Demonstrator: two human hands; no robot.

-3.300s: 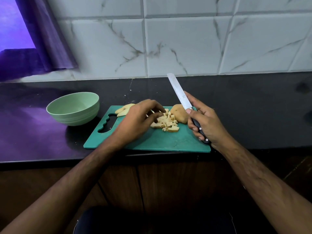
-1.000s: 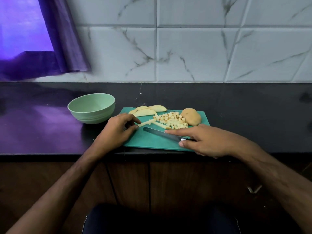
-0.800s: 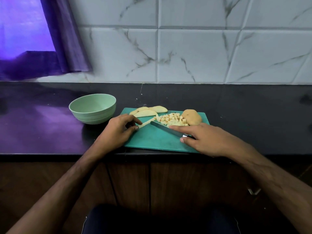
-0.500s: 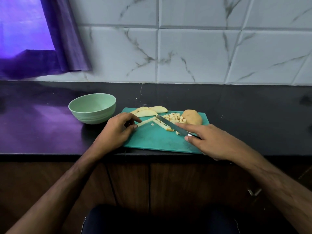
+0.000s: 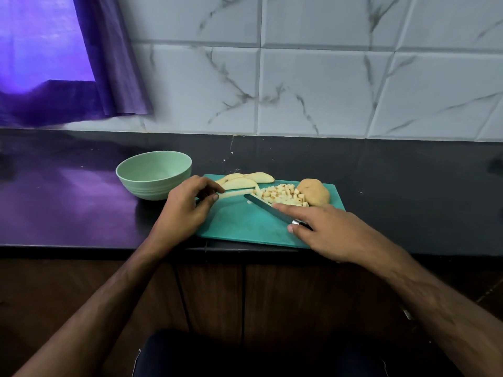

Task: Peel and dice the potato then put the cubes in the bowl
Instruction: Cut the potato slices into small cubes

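On the cutting board (image 5: 239,227), left hand (image 5: 185,210) pinches a potato strip (image 5: 236,194); right hand (image 5: 326,229) grips the knife (image 5: 265,207).

**Both hands low, forearms reaching forward**

Left hand (image 5: 185,210) curled, thumb and forefinger pinching a potato strip (image 5: 236,194) at its near end. Right hand (image 5: 329,232) palm down, gripping a knife (image 5: 268,208), forefinger stretched straight along the blade's back, thumb tucked by the handle. Both forearms bare, angled inward.
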